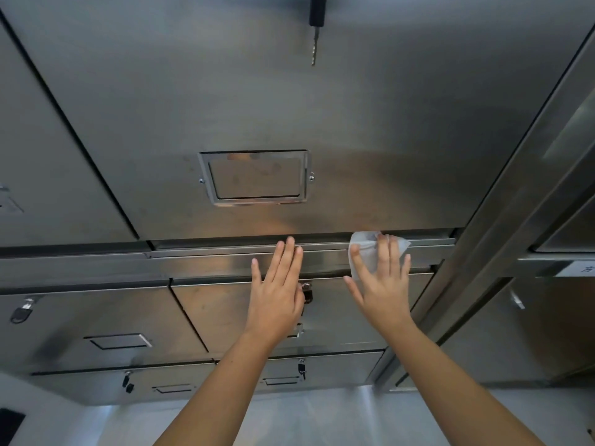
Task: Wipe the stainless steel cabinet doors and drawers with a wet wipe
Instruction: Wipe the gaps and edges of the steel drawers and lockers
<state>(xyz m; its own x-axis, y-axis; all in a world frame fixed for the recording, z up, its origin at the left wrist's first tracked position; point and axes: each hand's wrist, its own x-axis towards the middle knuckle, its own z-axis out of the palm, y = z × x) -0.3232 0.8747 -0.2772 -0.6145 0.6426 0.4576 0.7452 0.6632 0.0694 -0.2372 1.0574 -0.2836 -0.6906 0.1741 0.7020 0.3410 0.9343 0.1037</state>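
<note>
A tall stainless steel cabinet door (pixel 289 107) fills the upper view, with a chrome label holder (pixel 254 177) near its lower middle. Below it runs a horizontal steel rail (pixel 199 260), and under that a drawer (pixel 225 310). My right hand (pixel 381 281) lies flat with spread fingers and presses a white wet wipe (pixel 363 249) against the rail at the door's lower right corner. My left hand (pixel 278 291) rests flat on the rail and drawer top, fingers straight, holding nothing. It partly hides the drawer's lock.
A key (pixel 317 24) hangs from the door's lock at the top. Neighbouring steel doors stand left (pixel 48 172) and right (pixel 553 317). Lower drawers carry label holders (pixel 119 341) and hanging keys (pixel 22 312). A pale floor (pixel 289 420) lies below.
</note>
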